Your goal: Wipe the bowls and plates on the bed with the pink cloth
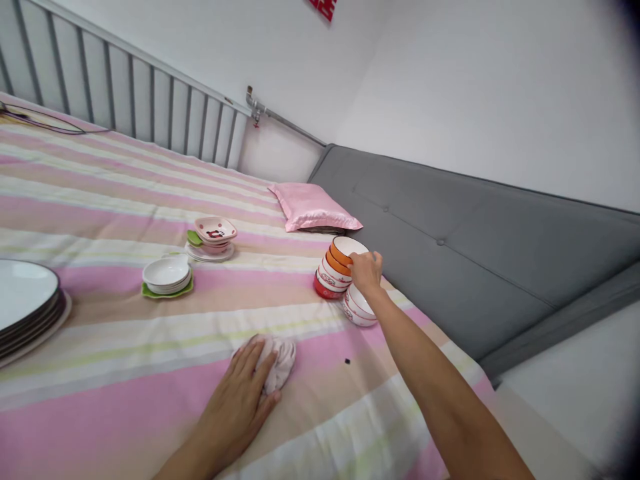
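A striped bedspread [125, 413] in pink, white, beige and yellow-green covers the bed, a little rippled; the pink pillow [315, 207] lies on it against a grey buttoned headboard [475, 247]; beyond the pillow are white walls [475, 80], a metal pipe [295, 125] and, farther left, a grey barred radiator [132, 93]; a red paper decoration [325, 8] hangs high above the pillow.

The bowl stack [330, 275] stands on the near side of the pillow, well short of touching it; its mouths face up, and its long axis runs upright, leaning towards the headboard in this slanted view; white bowls [359, 312] sit beside it, on the side away from the pillow. The right hand [367, 270] is mostly closed, fingers bent over the rim of the top orange bowl [339, 260]; how firmly it grips I cannot tell.

Nearer than the pillow, the left hand [245, 393] lies flat with fingers extended, pressing on a crumpled cloth [281, 360] without gripping it; the cloth shows no clear long axis; left of the pillow are pink dishes [215, 230] and white dishes [167, 272].
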`<state>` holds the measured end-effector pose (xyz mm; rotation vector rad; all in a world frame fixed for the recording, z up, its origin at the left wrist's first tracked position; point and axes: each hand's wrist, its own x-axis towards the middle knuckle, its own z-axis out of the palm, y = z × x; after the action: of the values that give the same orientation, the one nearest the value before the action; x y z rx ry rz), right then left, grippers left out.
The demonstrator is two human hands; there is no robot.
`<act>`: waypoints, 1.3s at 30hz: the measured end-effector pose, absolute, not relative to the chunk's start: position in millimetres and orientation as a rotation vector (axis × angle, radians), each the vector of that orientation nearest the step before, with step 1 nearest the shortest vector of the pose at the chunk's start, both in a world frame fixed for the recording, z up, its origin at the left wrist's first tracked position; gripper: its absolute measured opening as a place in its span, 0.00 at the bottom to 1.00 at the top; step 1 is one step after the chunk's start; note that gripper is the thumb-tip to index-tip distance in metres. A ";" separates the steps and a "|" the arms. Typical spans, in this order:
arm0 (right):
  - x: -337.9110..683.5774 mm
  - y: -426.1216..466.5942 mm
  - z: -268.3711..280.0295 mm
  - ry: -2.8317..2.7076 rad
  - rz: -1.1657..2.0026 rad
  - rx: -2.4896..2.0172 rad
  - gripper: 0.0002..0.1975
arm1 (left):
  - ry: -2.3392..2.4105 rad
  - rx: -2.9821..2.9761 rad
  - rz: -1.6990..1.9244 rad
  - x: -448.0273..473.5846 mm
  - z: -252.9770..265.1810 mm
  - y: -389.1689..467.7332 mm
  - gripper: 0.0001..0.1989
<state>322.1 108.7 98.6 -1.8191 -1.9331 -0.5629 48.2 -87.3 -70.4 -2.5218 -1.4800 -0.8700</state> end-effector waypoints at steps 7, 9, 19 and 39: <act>331.8 92.2 121.3 -1.814 -0.787 -1.881 0.09 | -1.497 -2.525 -0.850 48.4 -71.8 -88.0 0.29; 340.5 84.7 130.4 -1.753 -0.833 -1.913 0.09 | -1.486 -2.525 -0.851 48.8 -70.5 -87.6 0.29; 385.1 33.5 97.0 -1.812 -0.826 -2.109 0.08 | -1.463 -2.513 -0.895 49.2 -70.8 -83.3 0.29; 374.5 32.5 45.4 -2.047 -0.633 -2.229 0.09 | -1.470 -2.527 -0.857 49.9 -66.1 -84.4 0.28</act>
<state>374.5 32.5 45.4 -2.2285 -2.0475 -0.6335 49.9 -84.4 -66.1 -2.5266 -1.4697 -0.8574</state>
